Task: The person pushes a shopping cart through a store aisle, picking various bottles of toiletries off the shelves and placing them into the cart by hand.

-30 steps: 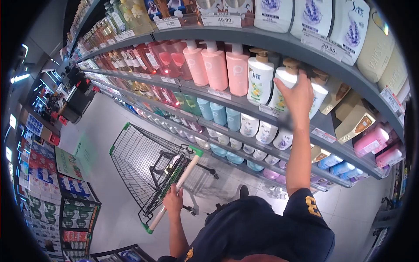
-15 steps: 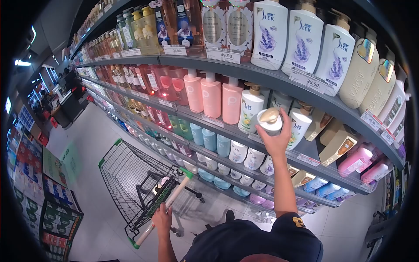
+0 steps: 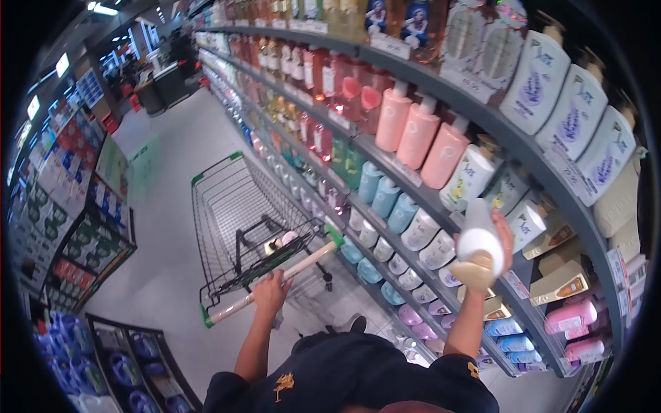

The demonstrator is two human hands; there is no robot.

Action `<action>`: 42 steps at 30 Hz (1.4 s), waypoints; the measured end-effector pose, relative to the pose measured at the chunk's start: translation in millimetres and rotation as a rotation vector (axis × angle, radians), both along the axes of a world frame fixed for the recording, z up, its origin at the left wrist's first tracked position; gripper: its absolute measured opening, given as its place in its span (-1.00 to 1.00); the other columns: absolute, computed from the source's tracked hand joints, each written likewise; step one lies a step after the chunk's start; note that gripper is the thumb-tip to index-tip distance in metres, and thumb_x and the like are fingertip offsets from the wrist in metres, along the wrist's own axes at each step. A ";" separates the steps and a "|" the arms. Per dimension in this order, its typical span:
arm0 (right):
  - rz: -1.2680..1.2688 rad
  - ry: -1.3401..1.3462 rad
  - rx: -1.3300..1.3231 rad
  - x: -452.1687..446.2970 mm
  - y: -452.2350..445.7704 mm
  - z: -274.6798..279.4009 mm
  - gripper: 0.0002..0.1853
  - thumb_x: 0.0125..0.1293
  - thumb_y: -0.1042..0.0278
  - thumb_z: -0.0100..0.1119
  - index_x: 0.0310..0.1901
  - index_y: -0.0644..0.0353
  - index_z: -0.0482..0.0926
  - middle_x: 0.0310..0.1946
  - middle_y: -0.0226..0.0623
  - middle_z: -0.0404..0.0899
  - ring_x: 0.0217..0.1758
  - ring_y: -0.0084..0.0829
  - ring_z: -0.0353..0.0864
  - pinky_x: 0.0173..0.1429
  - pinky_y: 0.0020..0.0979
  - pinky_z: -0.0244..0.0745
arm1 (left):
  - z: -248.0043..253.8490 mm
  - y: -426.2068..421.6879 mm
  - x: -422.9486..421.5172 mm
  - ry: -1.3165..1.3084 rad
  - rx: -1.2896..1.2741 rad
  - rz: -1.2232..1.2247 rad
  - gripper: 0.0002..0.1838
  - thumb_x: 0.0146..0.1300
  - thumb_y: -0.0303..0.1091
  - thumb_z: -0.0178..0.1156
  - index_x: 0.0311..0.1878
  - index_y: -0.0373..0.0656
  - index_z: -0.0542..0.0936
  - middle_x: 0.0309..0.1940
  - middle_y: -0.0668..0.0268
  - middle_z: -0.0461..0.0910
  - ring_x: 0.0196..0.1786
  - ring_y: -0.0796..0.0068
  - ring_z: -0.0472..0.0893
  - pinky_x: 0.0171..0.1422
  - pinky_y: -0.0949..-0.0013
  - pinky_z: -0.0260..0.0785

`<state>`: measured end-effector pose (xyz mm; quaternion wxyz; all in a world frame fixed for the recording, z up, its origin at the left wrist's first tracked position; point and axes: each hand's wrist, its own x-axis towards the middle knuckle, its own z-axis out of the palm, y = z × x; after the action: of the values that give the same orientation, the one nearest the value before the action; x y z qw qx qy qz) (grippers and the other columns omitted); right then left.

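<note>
My right hand (image 3: 504, 242) is wrapped round a white pump bottle (image 3: 480, 241), clear of the shelf, its gold pump pointing down toward me. Behind it, white bottles with yellow-green labels (image 3: 468, 177) stand on the middle shelf beside pink pump bottles (image 3: 416, 134). My left hand (image 3: 270, 288) grips the pale handle (image 3: 303, 267) of a wire shopping cart (image 3: 237, 206). Small items lie low in the cart, too small to name.
Curved shelves (image 3: 441, 69) packed with bottles run along the right. Stacked boxes (image 3: 65, 172) stand at the left, and a rack of blue-purple packs (image 3: 124, 368) at lower left. A dark counter (image 3: 169, 86) is far down the aisle.
The white bottle has come off the shelf in my right hand and tipped toward me. The view has turned left, and my left hand stays at the cart handle.
</note>
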<state>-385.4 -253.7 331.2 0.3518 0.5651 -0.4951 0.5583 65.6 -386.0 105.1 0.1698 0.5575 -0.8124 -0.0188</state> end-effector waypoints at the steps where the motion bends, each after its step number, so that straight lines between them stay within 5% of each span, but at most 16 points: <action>1: 0.071 -0.098 0.080 15.9 11.2 13.6 -0.14 0.08 0.13 0.67 0.34 0.34 0.45 0.24 0.06 0.58 0.34 -0.04 0.59 0.44 -0.05 0.52 | 0.2 1.4 -0.1 -0.004 -0.014 0.009 -0.61 0.33 0.09 0.35 -0.06 0.00 0.57 -0.38 0.15 0.68 -0.36 0.00 0.72 -0.28 -0.02 0.54; 5: 0.595 -0.554 0.032 56.9 20.8 11.7 0.19 0.17 -0.20 0.56 0.61 0.19 0.01 0.33 0.10 0.45 0.37 0.12 0.54 0.43 0.08 0.52 | 1.1 -2.9 1.0 -0.038 0.012 0.023 -0.60 0.34 0.10 0.34 -0.01 0.01 0.60 -0.36 0.14 0.69 -0.34 0.00 0.73 -0.26 -0.02 0.55; 7: 0.856 -0.994 0.077 82.4 22.2 11.2 0.26 0.00 -0.18 0.71 0.58 0.19 0.08 0.33 0.06 0.46 0.38 0.10 0.56 0.45 0.13 0.50 | -1.3 0.4 -1.2 -0.030 0.036 0.020 -0.59 0.35 0.08 0.34 0.07 0.02 0.61 -0.35 0.13 0.70 -0.31 -0.02 0.74 -0.24 -0.02 0.55; 10: 1.192 -1.394 0.209 97.2 11.5 -19.1 -0.05 0.23 -0.02 0.55 0.48 0.31 0.27 0.24 0.10 0.57 0.25 0.12 0.68 0.34 0.11 0.62 | 0.5 -1.7 -3.7 -0.053 0.045 0.028 -0.59 0.37 0.04 0.34 0.14 0.04 0.63 -0.31 0.13 0.72 -0.26 -0.02 0.75 -0.20 0.00 0.56; 11: 1.169 -1.483 0.356 99.4 8.4 -34.1 -0.05 0.27 -0.23 0.44 0.49 0.26 0.30 0.29 0.04 0.55 0.33 0.10 0.61 0.42 0.08 0.56 | -0.7 -1.6 -3.6 -0.063 0.052 0.034 -0.60 0.38 0.02 0.34 0.15 0.05 0.63 -0.29 0.13 0.73 -0.25 -0.01 0.75 -0.20 0.01 0.56; 18: 1.109 -1.597 0.562 120.2 3.9 -79.2 -0.23 0.51 -0.23 0.19 0.47 0.24 0.34 0.22 0.05 0.61 0.29 -0.01 0.67 0.36 0.04 0.62 | -3.2 -2.8 -5.1 -0.114 0.004 0.023 -0.59 0.40 0.07 0.31 0.14 0.04 0.61 -0.31 0.17 0.72 -0.27 0.01 0.75 -0.26 0.00 0.55; 21: 1.136 -1.923 0.554 120.3 -0.7 -93.0 -0.26 0.62 -0.34 -0.15 0.45 0.21 0.38 0.19 -0.07 0.65 0.26 -0.09 0.69 0.39 -0.02 0.59 | -2.0 -2.5 -7.7 -0.132 0.011 0.039 -0.60 0.39 0.08 0.32 0.11 0.05 0.61 -0.32 0.19 0.72 -0.28 0.03 0.74 -0.26 0.01 0.54; 26: 1.240 -2.198 0.444 116.2 1.9 -119.0 -0.33 0.60 -0.29 -0.01 0.37 0.19 0.49 0.18 -0.23 0.67 0.21 -0.28 0.70 0.33 -0.14 0.60 | -2.9 -3.2 -12.4 -0.109 0.015 0.084 -0.55 0.35 0.11 0.35 0.19 0.12 0.65 -0.29 0.23 0.73 -0.26 0.05 0.74 -0.22 0.02 0.54; 28: 1.107 -2.278 0.604 116.2 6.3 -136.9 -0.44 0.52 -0.06 0.26 0.35 0.16 0.48 0.15 -0.28 0.65 0.21 -0.36 0.67 0.34 -0.17 0.55 | 6.8 -2.4 -18.6 -0.038 0.164 0.118 -0.42 0.33 0.04 0.41 0.32 -0.01 0.62 -0.08 0.17 0.76 -0.02 0.08 0.72 0.05 0.07 0.55; 29: 1.085 -2.257 0.609 116.8 7.7 -144.4 -0.48 0.47 0.15 0.35 0.34 0.21 0.48 0.13 -0.24 0.66 0.17 -0.33 0.69 0.29 -0.18 0.58 | 12.3 3.3 -25.6 0.101 0.147 0.068 -0.42 0.31 -0.03 0.44 0.32 -0.09 0.62 -0.01 0.12 0.73 0.07 0.09 0.68 0.15 0.09 0.52; 32: 0.981 -2.137 0.796 111.9 12.1 -153.7 -0.49 0.42 0.32 0.39 0.32 0.25 0.47 0.12 -0.19 0.66 0.15 -0.30 0.71 0.25 -0.19 0.63 | 40.3 26.4 -55.8 0.382 0.095 -0.061 -0.41 0.26 -0.20 0.51 0.30 -0.23 0.62 0.14 -0.02 0.65 0.27 0.04 0.56 0.36 0.10 0.42; 33: 0.956 -2.105 0.834 109.2 11.5 -154.2 -0.47 0.37 0.44 0.42 0.32 0.27 0.47 0.12 -0.17 0.66 0.16 -0.27 0.72 0.24 -0.18 0.65 | 45.3 29.1 -60.3 0.435 0.184 -0.123 -0.44 0.32 -0.22 0.47 0.31 -0.26 0.61 0.08 0.05 0.70 0.18 0.16 0.64 0.31 0.17 0.46; 35: 1.038 -1.877 0.933 105.5 5.0 -149.7 -0.39 0.26 0.51 0.51 0.32 0.28 0.48 0.14 -0.19 0.67 0.20 -0.31 0.71 0.30 -0.21 0.62 | 73.1 42.2 -87.1 0.918 0.761 -0.029 -0.50 0.40 -0.26 0.41 0.32 -0.27 0.59 0.01 0.15 0.73 0.07 0.34 0.68 0.23 0.29 0.49; 37: 1.066 -1.488 1.090 104.2 -6.5 -146.1 -0.28 0.11 0.46 0.63 0.31 0.29 0.50 0.17 -0.20 0.67 0.22 -0.32 0.70 0.33 -0.23 0.60 | 86.0 42.8 -99.9 1.211 0.980 -0.153 -0.59 0.55 -0.25 0.26 0.33 -0.25 0.59 0.05 0.26 0.70 0.03 0.54 0.63 0.16 0.42 0.51; 39: 1.017 -1.164 1.158 110.1 -26.1 -130.8 -0.14 -0.07 0.39 0.76 0.32 0.32 0.52 0.20 -0.18 0.66 0.25 -0.33 0.68 0.35 -0.24 0.58 | 112.3 38.4 -100.7 1.076 0.740 -0.291 -0.37 0.43 -0.25 0.39 0.48 -0.24 0.45 0.16 0.21 0.66 0.12 0.46 0.62 0.26 0.29 0.51; 42: 1.055 -0.780 1.062 129.2 -66.1 -96.7 -0.10 -0.09 0.44 0.75 0.35 0.33 0.50 0.21 -0.11 0.66 0.25 -0.30 0.68 0.36 -0.23 0.57 | 148.6 24.4 -87.9 1.018 0.503 -0.428 -0.18 0.23 -0.18 0.54 0.50 -0.21 0.43 0.23 0.14 0.63 0.25 0.27 0.61 0.35 0.16 0.47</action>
<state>-256.2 -319.8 234.5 -0.4637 0.5795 -0.4490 0.4975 -22.3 -361.6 253.7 0.3926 0.3257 -0.6938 -0.5084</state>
